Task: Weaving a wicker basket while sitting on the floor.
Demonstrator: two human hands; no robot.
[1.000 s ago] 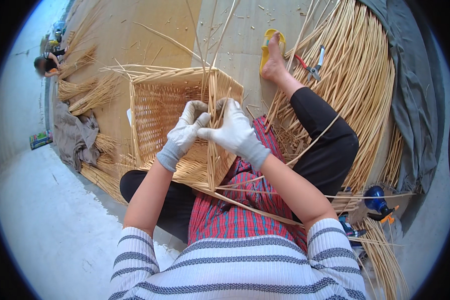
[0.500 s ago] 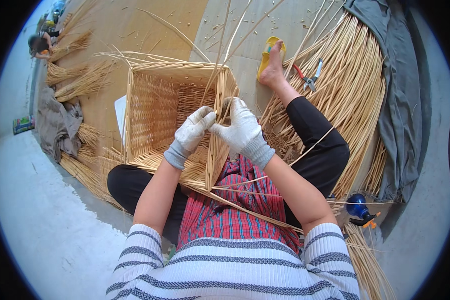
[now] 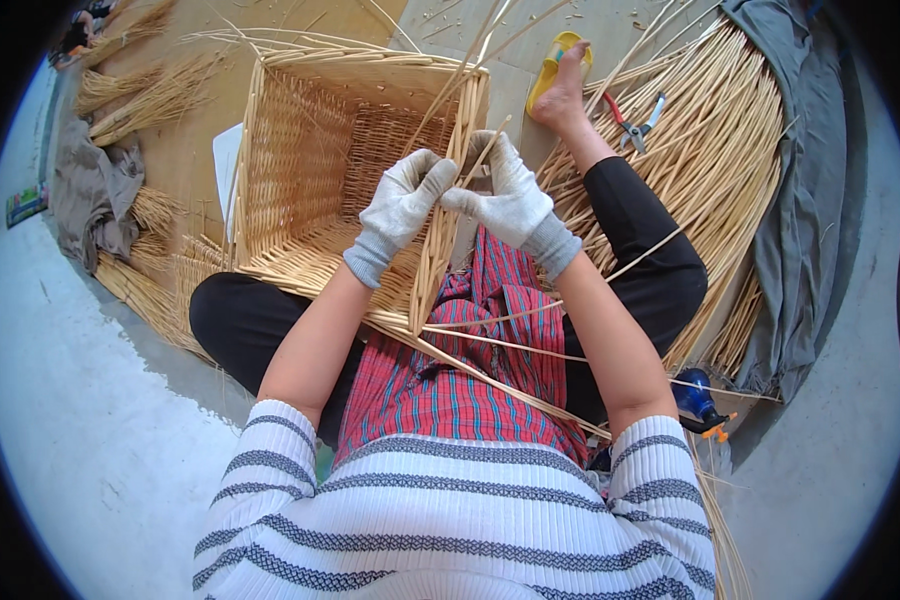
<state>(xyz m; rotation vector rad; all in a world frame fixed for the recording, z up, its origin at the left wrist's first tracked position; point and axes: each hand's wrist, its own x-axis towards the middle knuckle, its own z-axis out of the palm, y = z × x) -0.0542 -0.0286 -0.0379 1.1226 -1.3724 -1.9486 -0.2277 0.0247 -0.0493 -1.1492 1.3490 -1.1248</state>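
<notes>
A square wicker basket (image 3: 295,165) lies on its side against my lap, its opening turned toward me. Gloved in white with a grey cuff, my left hand (image 3: 400,205) closes on the braided rim at the basket's right side. My right hand (image 3: 515,200), in a matching glove, is just right of that rim, its thumb reaching to the left fingertips. A wicker rod (image 3: 490,145) runs through the right hand's curled fingers, its tip sticking up above them. Other loose rods rise from the rim's far corner and trail from its near corner over my red checked apron (image 3: 490,290).
A large heap of peeled rods (image 3: 710,150) lies at the right beside grey cloth (image 3: 815,190). Red-handled pruning shears (image 3: 635,128) rest on it. A blue spray bottle (image 3: 695,395) is by my right knee. Rod bundles (image 3: 160,100) lie at left; another person (image 3: 78,38) is far left.
The view has shifted, so the basket and hands sit higher in it. My right hand has moved slightly away from the rim, and a rod tip now shows above its fingers.
</notes>
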